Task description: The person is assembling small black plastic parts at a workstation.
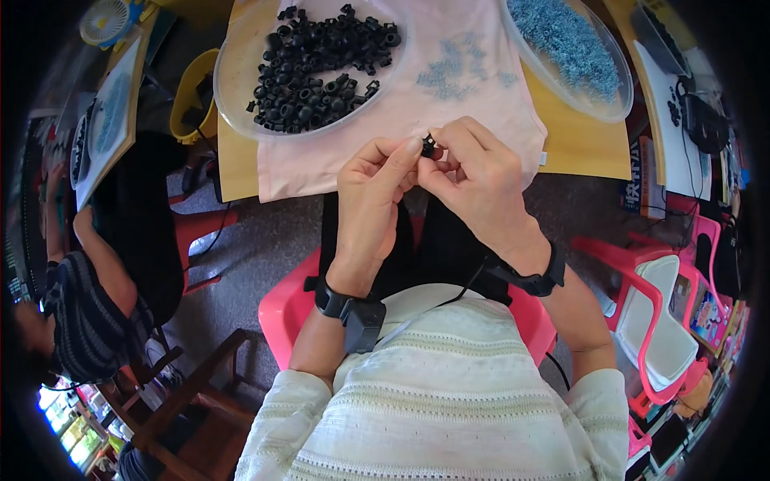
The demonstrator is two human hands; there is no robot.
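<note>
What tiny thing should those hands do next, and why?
Perhaps the bare right hand could gently turn the small black plastic-looking piece while the bare left hand steadies it. Both hands pinch at that piece, and their fingers hide part of it, so a small turn might help show how it's shaped.

From seven o'clock, the person's bare left forearm (315,345) slants toward one; from five, the bare right forearm (579,313) slants toward eleven. The bare left hand (370,188), thumb (401,160) pointing toward one o'clock, and the bare right hand (488,184), its back upward, meet near twelve, each pinching with curled fingers (460,140).
</note>
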